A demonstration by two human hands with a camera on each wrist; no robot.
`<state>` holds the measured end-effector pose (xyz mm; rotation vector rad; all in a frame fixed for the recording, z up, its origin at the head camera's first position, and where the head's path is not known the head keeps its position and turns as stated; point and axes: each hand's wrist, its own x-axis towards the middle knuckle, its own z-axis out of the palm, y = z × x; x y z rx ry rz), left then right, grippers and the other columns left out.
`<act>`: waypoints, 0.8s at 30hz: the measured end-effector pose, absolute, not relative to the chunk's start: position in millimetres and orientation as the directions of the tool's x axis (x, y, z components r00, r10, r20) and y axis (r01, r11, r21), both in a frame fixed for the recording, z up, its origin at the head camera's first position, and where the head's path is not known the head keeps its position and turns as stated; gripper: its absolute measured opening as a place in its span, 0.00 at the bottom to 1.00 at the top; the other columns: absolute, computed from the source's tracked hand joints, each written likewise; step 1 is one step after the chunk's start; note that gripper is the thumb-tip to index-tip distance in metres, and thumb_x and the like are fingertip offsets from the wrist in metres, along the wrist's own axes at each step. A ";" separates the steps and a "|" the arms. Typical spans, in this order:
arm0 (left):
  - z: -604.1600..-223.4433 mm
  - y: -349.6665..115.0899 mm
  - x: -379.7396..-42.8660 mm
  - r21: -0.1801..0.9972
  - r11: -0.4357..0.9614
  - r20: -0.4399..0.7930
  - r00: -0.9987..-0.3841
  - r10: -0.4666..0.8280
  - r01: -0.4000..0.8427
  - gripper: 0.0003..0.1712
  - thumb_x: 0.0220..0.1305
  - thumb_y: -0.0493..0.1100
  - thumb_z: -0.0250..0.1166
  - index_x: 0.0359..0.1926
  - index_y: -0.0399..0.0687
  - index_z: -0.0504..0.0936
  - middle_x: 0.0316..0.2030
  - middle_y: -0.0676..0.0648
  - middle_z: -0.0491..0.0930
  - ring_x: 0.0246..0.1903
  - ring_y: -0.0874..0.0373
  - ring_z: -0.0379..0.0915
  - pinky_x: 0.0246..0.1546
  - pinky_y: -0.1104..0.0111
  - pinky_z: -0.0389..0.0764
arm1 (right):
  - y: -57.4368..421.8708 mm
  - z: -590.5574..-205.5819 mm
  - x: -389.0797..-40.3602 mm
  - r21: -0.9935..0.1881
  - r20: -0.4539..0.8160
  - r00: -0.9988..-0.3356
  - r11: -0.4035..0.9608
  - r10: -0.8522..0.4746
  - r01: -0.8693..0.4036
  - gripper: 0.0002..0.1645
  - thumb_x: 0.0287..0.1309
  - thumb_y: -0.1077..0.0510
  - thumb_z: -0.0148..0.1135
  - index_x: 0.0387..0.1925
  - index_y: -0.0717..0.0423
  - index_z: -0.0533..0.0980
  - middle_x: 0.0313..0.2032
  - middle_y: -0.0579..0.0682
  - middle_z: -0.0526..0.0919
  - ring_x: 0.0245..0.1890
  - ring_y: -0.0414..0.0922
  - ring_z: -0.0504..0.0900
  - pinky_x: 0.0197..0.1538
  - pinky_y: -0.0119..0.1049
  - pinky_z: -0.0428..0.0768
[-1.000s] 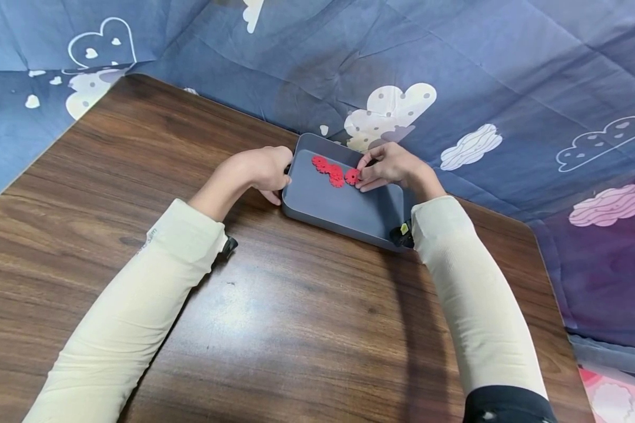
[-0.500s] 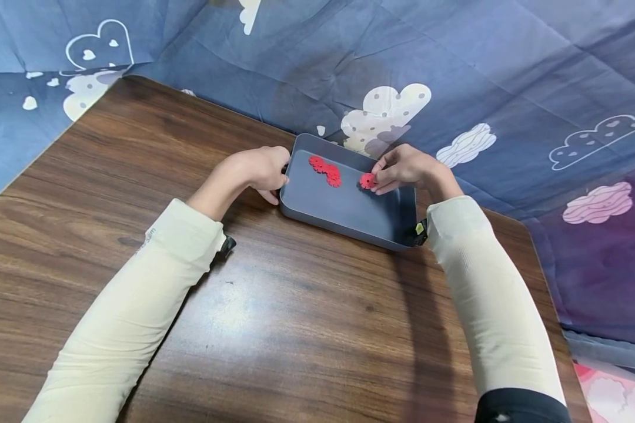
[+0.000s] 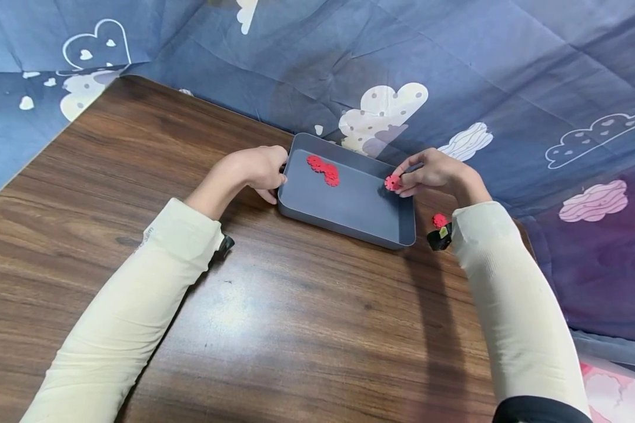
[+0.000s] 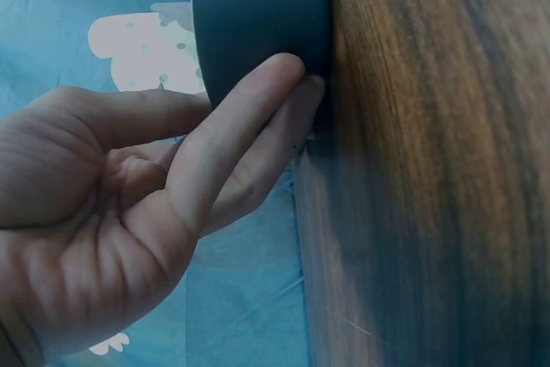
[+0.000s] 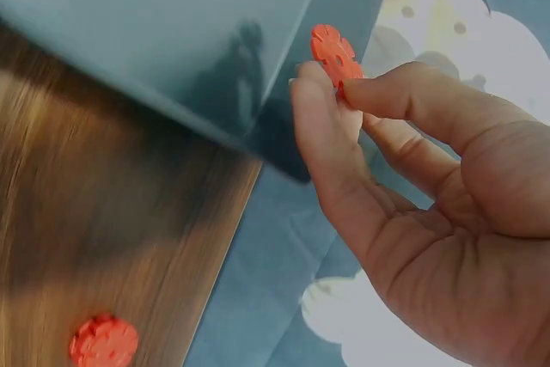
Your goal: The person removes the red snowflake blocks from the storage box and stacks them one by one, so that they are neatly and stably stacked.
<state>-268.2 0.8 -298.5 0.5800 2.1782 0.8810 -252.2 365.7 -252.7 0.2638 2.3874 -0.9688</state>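
A shallow grey tray [image 3: 344, 200] sits near the table's back edge. My left hand [image 3: 259, 170] holds its left end; in the left wrist view the fingertips [image 4: 279, 70] press against the outer wall, with the thumb by the rim. Above the tray's right end, my right hand [image 3: 434, 173] pinches a red notched plastic disc [image 3: 392, 183] between thumb and fingers. That notched disc [image 5: 335, 53] stands tilted in the right wrist view. Several similar red discs [image 3: 324, 170] lie overlapping in the tray's far left part.
More red discs [image 3: 440, 220] lie on the wooden table [image 3: 307, 311] right of the tray, beside the right wrist strap [image 3: 439, 238]. A blue curtain [image 3: 296, 70] with cloud prints hangs close behind the table.
My right hand has moved right with the pinched red disc, away from the discs in the tray. The red discs on the table have come into view. My left hand stays at the tray.
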 end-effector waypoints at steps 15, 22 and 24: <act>-298.5 -0.5 -268.4 0.740 0.660 -0.437 -0.654 0.618 0.129 0.15 0.84 0.33 0.48 0.64 0.29 0.66 0.54 0.37 0.68 0.39 0.58 0.82 0.48 0.70 0.96 | 415.2 -240.2 -229.4 -0.592 -0.537 -0.842 0.691 0.047 0.416 0.14 0.78 0.67 0.58 0.59 0.70 0.74 0.36 0.49 0.90 0.37 0.42 0.91 0.47 0.35 0.96; -297.6 0.3 -268.4 0.740 0.658 -0.436 -0.648 0.625 0.137 0.15 0.84 0.33 0.48 0.64 0.30 0.65 0.49 0.39 0.68 0.34 0.59 0.80 0.48 0.69 0.96 | 448.2 -241.9 -213.2 -0.613 -0.554 -0.827 0.623 0.100 0.486 0.08 0.77 0.68 0.58 0.49 0.59 0.81 0.36 0.47 0.89 0.38 0.41 0.91 0.50 0.35 0.96; -297.6 0.5 -268.2 0.738 0.660 -0.438 -0.645 0.627 0.140 0.15 0.84 0.33 0.48 0.64 0.30 0.65 0.48 0.39 0.68 0.33 0.60 0.78 0.49 0.69 0.96 | 455.5 -245.0 -209.1 -0.608 -0.568 -0.816 0.613 0.107 0.504 0.08 0.78 0.67 0.58 0.48 0.57 0.82 0.36 0.45 0.88 0.39 0.40 0.91 0.52 0.34 0.96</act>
